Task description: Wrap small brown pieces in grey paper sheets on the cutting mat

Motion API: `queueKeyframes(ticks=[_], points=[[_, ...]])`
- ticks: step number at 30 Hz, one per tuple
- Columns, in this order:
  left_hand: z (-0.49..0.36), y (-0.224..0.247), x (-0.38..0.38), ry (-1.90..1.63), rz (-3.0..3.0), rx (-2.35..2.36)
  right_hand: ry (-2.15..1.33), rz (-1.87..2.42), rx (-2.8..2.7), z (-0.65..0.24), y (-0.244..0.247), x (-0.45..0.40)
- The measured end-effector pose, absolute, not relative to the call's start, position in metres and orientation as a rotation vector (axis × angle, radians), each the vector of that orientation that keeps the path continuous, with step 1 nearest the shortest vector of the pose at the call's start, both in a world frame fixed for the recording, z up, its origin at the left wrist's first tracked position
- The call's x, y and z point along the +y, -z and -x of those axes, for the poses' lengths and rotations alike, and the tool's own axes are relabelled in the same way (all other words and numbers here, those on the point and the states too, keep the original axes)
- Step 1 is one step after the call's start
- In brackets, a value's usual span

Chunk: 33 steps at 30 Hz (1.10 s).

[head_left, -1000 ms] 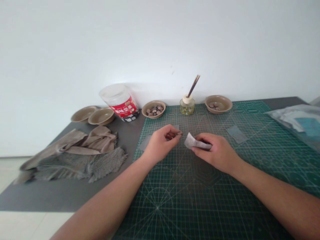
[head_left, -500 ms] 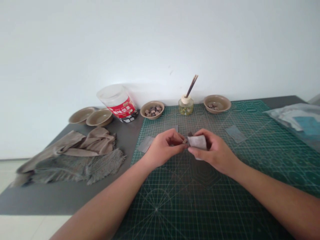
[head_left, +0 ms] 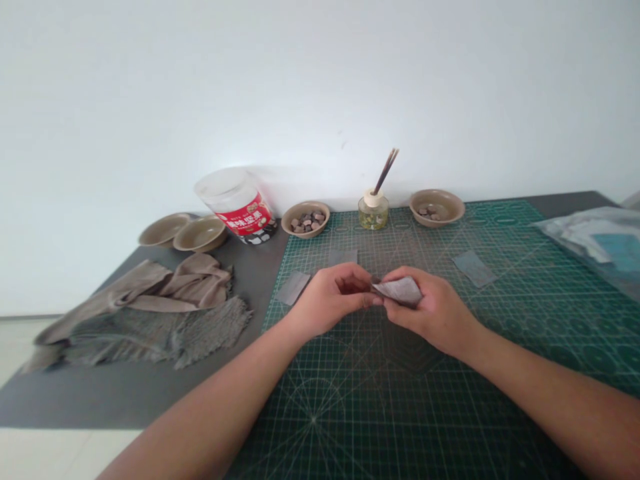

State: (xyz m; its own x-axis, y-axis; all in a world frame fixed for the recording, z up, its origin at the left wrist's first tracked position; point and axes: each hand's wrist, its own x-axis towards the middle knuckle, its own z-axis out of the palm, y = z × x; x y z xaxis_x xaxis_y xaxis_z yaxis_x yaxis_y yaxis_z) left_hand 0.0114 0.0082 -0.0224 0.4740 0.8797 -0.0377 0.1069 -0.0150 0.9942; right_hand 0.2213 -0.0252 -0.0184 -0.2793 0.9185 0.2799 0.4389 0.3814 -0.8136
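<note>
Over the middle of the green cutting mat (head_left: 370, 407), both hands meet at a small, folded grey piece (head_left: 403, 291) that looks like cloth or sandpaper. My right hand (head_left: 437, 307) is closed around it, thumb below and fingers above. At its left end, the fingertips of my left hand (head_left: 333, 297) are pinched together, touching or almost touching it; whatever lies between them is hidden. Flat grey rectangles of similar size rest on the mat: one (head_left: 293, 288) beside my left wrist, another (head_left: 343, 256) behind my left hand, and a third (head_left: 474, 268) beyond my right hand.
Along the wall stand a bowl of small stones (head_left: 286, 221), a reed diffuser (head_left: 373, 213), another bowl with a few stones (head_left: 453, 208) and a red-labelled plastic tub (head_left: 245, 220). Two more bowls (head_left: 200, 235) and crumpled cloths (head_left: 150, 320) are left; a plastic bag (head_left: 595, 243) is right.
My hands have drawn closer together and the grey piece has tilted flatter. A small brown stone that showed at my left fingertips is now out of sight.
</note>
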Motion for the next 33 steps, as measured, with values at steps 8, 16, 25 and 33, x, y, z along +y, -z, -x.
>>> queueKeyframes(ticks=[8, 16, 25, 33], points=[[-0.0122, 0.0217, 0.0083, -0.787, -1.341, 0.841, -0.772, 1.105, -1.888, -0.2255, 0.0195, -0.0235], [-0.0115, 0.0195, 0.0069, -0.721, -1.407, 0.843, -0.864, 1.093, -1.893, -0.228, 0.0211, -0.0233], [-0.0105, 0.0185, 0.0058, -0.686, -1.488, 0.871, -0.885, 1.057, -1.908, -0.2283, 0.0223, -0.0233], [-0.0079, 0.0206, 0.007, -0.671, -1.59, 0.834, -0.945, 1.031, -1.907, -0.2276, 0.0229, -0.0243]])
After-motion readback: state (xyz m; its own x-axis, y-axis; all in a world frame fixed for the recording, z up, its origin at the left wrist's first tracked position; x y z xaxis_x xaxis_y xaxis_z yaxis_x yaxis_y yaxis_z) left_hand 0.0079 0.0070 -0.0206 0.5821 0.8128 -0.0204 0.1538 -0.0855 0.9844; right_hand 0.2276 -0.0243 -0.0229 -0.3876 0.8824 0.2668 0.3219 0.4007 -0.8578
